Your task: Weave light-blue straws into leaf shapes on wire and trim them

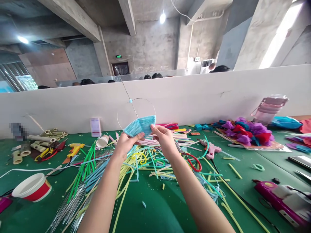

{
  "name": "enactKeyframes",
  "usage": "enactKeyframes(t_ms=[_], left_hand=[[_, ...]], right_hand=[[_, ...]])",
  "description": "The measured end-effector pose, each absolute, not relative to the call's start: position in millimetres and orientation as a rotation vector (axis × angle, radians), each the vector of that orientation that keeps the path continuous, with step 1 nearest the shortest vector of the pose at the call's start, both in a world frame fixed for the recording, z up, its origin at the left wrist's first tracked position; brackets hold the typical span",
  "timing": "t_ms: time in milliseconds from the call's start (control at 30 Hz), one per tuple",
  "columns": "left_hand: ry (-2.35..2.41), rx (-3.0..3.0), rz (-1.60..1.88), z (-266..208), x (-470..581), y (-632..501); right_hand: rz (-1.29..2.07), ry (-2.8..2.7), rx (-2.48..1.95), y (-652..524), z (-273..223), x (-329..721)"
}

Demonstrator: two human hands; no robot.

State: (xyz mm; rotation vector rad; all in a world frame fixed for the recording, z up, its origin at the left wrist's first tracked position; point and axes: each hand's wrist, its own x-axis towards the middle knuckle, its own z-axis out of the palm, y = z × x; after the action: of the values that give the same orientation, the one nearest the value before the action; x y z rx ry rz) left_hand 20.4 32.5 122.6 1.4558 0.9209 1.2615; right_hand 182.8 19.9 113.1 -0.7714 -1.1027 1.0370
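Note:
Raised above the table is a blue, ribbed, fan-shaped piece [139, 125], apparently made of rows of fuzzy stems. A thin wire hoop [152, 105] and a long straight wire [126, 90] rise from it, with a small blue knot [130, 101] where they cross. My left hand [127, 145] pinches its lower left edge between thumb and fingers. At the right end, my right hand [163, 137] grips the corner the same way. Red-handled scissors [195, 163] lie beside my right forearm. Under my hands spreads a pile of yellow, green and blue fuzzy stems [126, 166].
Bamboo pieces [42, 139], a yellow glue gun [74, 150] and a paper cup [34, 187] stand left. To the right are a pink glue gun [212, 150], felt petals [250, 131], a bottle [270, 108] and a power strip [279, 200]. A white partition [194, 97] closes the back.

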Motion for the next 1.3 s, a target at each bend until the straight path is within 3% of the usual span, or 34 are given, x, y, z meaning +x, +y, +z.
enactKeyframes(t_ms=[633, 867, 1100, 1300], left_hand=[[0.987, 1.475, 1.280, 111.9, 11.6, 45.0], [1.105, 1.550, 1.126, 99.5, 5.1, 56.2], [1.047, 1.463, 1.345, 103.7, 3.3, 56.2], [1.019, 1.440, 1.309, 107.6, 0.0, 53.4]], right_hand=[[1.055, -1.165, -0.881, 21.5, 109.3, 182.6], [1.095, -1.155, -0.982, 31.6, 99.2, 198.4], [1.118, -1.076, -0.965, 35.5, 94.5, 200.2], [1.095, -1.032, -0.887, 30.4, 98.3, 193.0]])
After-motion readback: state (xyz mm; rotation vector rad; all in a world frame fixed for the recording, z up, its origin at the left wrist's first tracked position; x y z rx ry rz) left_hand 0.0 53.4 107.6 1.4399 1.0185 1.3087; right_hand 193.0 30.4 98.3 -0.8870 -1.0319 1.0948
